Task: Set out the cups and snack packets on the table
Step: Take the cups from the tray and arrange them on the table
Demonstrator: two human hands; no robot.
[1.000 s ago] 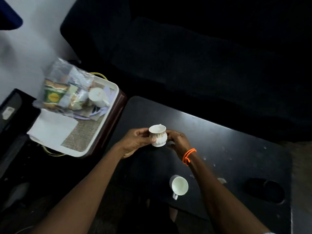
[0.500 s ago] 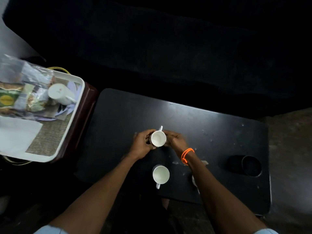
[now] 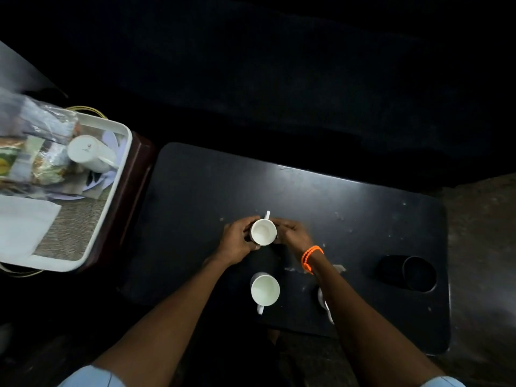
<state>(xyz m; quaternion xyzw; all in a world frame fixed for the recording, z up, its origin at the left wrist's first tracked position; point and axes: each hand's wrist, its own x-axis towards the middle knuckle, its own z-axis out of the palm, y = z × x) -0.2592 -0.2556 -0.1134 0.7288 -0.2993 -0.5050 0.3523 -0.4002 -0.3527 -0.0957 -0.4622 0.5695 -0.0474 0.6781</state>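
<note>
Head view: left hand [image 3: 237, 239] & right hand [image 3: 293, 233] both clasp small white ceramic cup [image 3: 264, 232], low over dark desk [image 3: 363, 219] centre. Lower straight, release only once base sits flat, clear of 2nd white cup [image 3: 265, 289] nearby.

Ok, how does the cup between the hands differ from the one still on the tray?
The held cup stands upright on the black table, mouth up; the tray cup lies tipped on the white tray, base showing. The left hand and right hand grip the held cup; nothing touches the tray cup, which lies beside the snack packets. Both are white with handles.
</note>
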